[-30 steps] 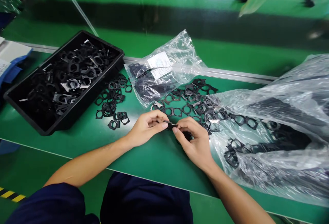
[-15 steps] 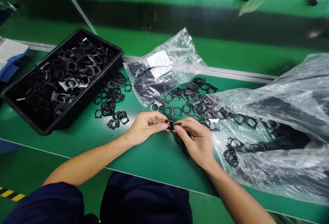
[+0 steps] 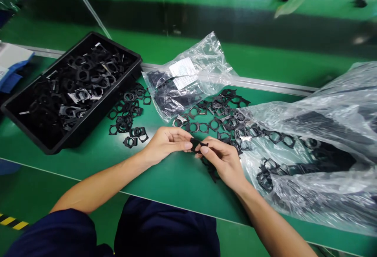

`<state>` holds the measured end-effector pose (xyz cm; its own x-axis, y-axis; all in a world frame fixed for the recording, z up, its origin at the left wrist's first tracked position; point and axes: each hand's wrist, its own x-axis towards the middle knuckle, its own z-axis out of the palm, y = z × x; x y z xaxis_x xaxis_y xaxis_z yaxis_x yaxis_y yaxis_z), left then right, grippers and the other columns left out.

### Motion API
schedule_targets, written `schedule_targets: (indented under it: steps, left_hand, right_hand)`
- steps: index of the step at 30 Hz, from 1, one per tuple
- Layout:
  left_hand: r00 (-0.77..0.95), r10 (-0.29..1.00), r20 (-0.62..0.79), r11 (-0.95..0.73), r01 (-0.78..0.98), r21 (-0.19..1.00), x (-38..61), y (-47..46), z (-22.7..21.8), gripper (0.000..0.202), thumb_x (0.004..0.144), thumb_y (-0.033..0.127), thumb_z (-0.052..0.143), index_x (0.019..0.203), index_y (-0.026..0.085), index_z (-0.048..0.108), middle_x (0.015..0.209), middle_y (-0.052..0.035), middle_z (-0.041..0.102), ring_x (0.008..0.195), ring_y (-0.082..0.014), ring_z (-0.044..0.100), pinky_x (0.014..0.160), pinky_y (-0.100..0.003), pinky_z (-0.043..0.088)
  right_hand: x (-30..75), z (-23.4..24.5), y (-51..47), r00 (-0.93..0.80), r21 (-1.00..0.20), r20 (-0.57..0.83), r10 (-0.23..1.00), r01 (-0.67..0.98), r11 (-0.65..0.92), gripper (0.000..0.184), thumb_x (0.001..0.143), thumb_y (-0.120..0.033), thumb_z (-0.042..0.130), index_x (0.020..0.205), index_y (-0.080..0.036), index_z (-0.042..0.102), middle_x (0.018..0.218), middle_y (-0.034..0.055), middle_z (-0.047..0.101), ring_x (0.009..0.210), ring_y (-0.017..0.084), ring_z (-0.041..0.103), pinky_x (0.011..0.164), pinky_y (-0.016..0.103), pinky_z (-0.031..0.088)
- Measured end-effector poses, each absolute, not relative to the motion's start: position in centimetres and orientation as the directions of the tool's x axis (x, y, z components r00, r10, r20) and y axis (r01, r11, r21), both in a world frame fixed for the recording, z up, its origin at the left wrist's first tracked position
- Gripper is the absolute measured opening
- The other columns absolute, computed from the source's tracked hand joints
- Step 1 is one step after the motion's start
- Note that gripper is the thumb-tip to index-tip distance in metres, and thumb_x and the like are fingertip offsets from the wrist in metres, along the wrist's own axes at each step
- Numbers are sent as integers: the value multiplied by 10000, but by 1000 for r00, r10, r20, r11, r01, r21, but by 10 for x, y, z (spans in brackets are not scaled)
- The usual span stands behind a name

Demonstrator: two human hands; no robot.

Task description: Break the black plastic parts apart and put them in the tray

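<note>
Between my two hands is a small black plastic bracket [image 3: 195, 144], held over the green bench near its middle. The thumb and fingers of my left hand [image 3: 168, 144] pinch its left end. My right hand [image 3: 224, 158] grips the right end, thumb on top. Fingers cover part of the bracket, so its full outline is hidden. Under and beside my right hand lie loose black ring-shaped brackets [image 3: 211, 170], partly covered by it. More ring-shaped brackets [image 3: 203, 127] are spread just beyond my fingertips.
A black bin [image 3: 50, 147] full of brackets stands at the left, with a loose pile [image 3: 125, 121] beside it. A labelled clear bag [image 3: 206, 66] of dark parts lies at the back. A large open plastic bag [image 3: 309, 206] with brackets covers the right side.
My right hand has shifted slightly, its thumb and fingers moving down on the bracket, and more of the bracket shows now. My left hand has barely moved.
</note>
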<state>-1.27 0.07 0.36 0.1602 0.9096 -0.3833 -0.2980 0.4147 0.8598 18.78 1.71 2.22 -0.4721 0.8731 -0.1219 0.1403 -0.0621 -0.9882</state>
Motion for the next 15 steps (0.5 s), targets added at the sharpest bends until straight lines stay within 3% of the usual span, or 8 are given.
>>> schedule_targets:
  steps: [9, 15]
  left_hand:
    - [271, 860, -432, 506, -346, 790, -16, 2, -1, 384, 596, 355, 962, 823, 110, 774, 763, -80, 785, 680, -189, 745, 690, -311, 621]
    - [299, 841, -450, 524, -250, 814, -18, 4, 0, 333, 627, 346, 940, 816, 118, 788, 730, -64, 768, 659, -166, 709, 680, -292, 587]
  right_hand:
    - [187, 20, 16, -447, -988, -133, 885, 135, -80, 406, 914, -543, 664, 702, -202, 724, 733, 38, 656, 665, 170, 595, 627, 304, 463]
    - [188, 19, 15, -406, -979, -145, 902, 191, -72, 451, 917, -540, 657, 625, -198, 693, 647, 25, 616, 583, 146, 525, 562, 286, 410]
